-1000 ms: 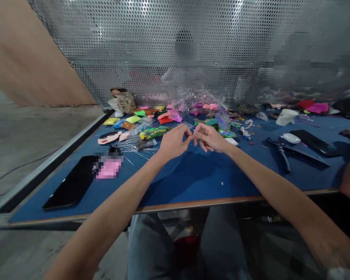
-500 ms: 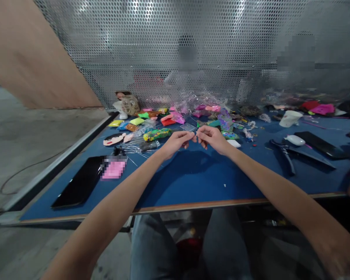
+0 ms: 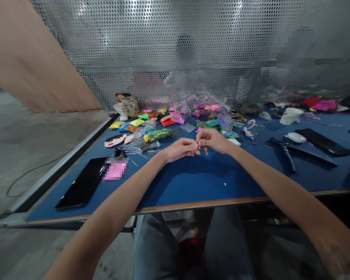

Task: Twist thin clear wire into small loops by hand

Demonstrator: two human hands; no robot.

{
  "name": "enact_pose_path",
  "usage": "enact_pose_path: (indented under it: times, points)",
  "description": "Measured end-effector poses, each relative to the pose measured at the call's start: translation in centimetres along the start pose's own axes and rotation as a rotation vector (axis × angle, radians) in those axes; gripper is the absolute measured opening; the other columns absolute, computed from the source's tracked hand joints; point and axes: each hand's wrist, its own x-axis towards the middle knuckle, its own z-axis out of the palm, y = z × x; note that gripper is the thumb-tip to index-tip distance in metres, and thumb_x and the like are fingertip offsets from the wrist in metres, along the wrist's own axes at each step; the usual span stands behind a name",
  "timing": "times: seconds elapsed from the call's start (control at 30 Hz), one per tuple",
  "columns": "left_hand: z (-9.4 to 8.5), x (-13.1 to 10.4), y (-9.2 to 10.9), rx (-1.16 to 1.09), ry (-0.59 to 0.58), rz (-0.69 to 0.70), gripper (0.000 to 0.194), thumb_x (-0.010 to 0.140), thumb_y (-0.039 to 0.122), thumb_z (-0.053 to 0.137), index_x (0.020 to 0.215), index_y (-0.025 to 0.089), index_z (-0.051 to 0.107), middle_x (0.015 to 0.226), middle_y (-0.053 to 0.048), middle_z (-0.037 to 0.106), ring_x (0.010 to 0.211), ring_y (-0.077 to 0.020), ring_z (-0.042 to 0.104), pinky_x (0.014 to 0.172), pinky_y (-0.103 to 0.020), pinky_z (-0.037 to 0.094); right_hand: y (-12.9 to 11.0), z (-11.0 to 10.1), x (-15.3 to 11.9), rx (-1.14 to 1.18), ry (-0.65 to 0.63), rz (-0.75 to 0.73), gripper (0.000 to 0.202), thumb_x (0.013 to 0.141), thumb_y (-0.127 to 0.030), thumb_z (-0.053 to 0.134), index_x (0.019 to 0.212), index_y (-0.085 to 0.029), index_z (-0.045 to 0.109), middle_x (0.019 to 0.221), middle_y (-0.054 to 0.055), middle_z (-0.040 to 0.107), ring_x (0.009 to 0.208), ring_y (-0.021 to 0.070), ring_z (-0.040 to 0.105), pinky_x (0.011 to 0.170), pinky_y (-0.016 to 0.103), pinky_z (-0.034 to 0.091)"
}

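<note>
My left hand [image 3: 182, 149] and my right hand [image 3: 211, 140] meet fingertip to fingertip above the blue table [image 3: 204, 182]. Thumb and fingers of each are pinched together. Whatever lies between the fingertips is too small to name. Behind my left hand is a yellow and green packet [image 3: 157, 135]; a clear flat packet [image 3: 188, 127] lies just beyond the hands. Close to my right hand is a white piece [image 3: 235, 142], partly hidden by it. A tiny white scrap [image 3: 225, 184] rests nearer the front edge.
At the left lie a black tablet [image 3: 83, 182] and a pink packet [image 3: 116, 170]. Thin wires are behind them. Colourful clay packets line the perforated metal screen [image 3: 151, 50]. Rightward are a white cup [image 3: 291, 116], a dark tool [image 3: 282, 155] and a black phone [image 3: 322, 142].
My left hand has moved slightly down and right, and its fingertips are now closer to those of my right hand. The view has shifted a little.
</note>
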Motion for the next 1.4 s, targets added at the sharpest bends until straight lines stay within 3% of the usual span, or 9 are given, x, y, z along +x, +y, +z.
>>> enact_pose_path:
  times: [0.13, 0.3, 0.43, 0.63, 0.93, 1.4]
  points:
    - [-0.3, -0.1, -0.3, -0.001, -0.003, 0.006, 0.046, 0.068, 0.052, 0.089, 0.079, 0.011, 0.072, 0.075, -0.005, 0.07, 0.059, -0.0047, 0.054, 0.065, -0.019, 0.043, -0.3, 0.6, -0.1, -0.001, -0.015, -0.025, 0.028, 0.081, -0.039, 0.081, 0.09, -0.018, 0.064, 0.067, -0.004, 0.063, 0.047, 0.0084, 0.054, 0.037, 0.019, 0.049]
    - [-0.6, 0.0, -0.7, -0.026, -0.037, -0.024, 0.05, 0.059, 0.053, 0.093, 0.076, 0.01, 0.073, 0.077, -0.006, 0.071, 0.068, -0.0095, 0.063, 0.068, -0.021, 0.046, -0.8, 1.3, -0.2, -0.02, -0.058, -0.043, 0.031, 0.077, -0.04, 0.084, 0.088, -0.017, 0.067, 0.073, 0.0, 0.069, 0.059, 0.0122, 0.065, 0.05, 0.022, 0.056]
    - [-1.1, 0.1, -1.0, -0.026, -0.077, -0.058, 0.049, 0.055, 0.05, 0.095, 0.074, 0.01, 0.074, 0.081, -0.008, 0.072, 0.076, -0.0126, 0.067, 0.07, -0.022, 0.048, -0.8, 1.7, -0.2, -0.052, -0.051, -0.075, 0.029, 0.073, -0.036, 0.087, 0.085, -0.017, 0.07, 0.071, 0.0, 0.07, 0.06, 0.0118, 0.065, 0.054, 0.022, 0.053]
    - [-1.2, 0.0, -0.6, -0.007, -0.132, -0.096, 0.046, 0.052, 0.044, 0.097, 0.074, 0.01, 0.075, 0.068, -0.004, 0.07, 0.063, -0.0109, 0.064, 0.069, -0.024, 0.05, -0.7, 2.1, -0.2, -0.101, -0.069, -0.053, 0.028, 0.073, -0.038, 0.087, 0.082, -0.016, 0.071, 0.072, 0.001, 0.07, 0.063, 0.0124, 0.065, 0.059, 0.024, 0.052]
    - [-0.9, -1.1, 1.0, 0.274, -0.228, -0.073, 0.035, 0.069, 0.044, 0.089, 0.074, 0.012, 0.077, 0.069, -0.006, 0.073, 0.067, -0.013, 0.065, 0.073, -0.025, 0.049, -0.3, 2.5, -0.5, -0.101, -0.099, 0.007, 0.024, 0.072, -0.034, 0.087, 0.081, -0.018, 0.072, 0.076, 0.0, 0.071, 0.075, 0.0156, 0.07, 0.073, 0.028, 0.055]
    - [-1.4, -1.2, 1.6, 0.626, -0.182, 0.022, 0.031, 0.076, 0.046, 0.082, 0.083, 0.016, 0.081, 0.078, -0.006, 0.076, 0.076, -0.0166, 0.067, 0.072, -0.024, 0.047, 0.2, 1.4, -0.4, -0.371, -0.082, -0.05, 0.023, 0.074, -0.038, 0.084, 0.082, -0.019, 0.076, 0.083, 0.003, 0.072, 0.08, 0.0186, 0.068, 0.078, 0.032, 0.053]
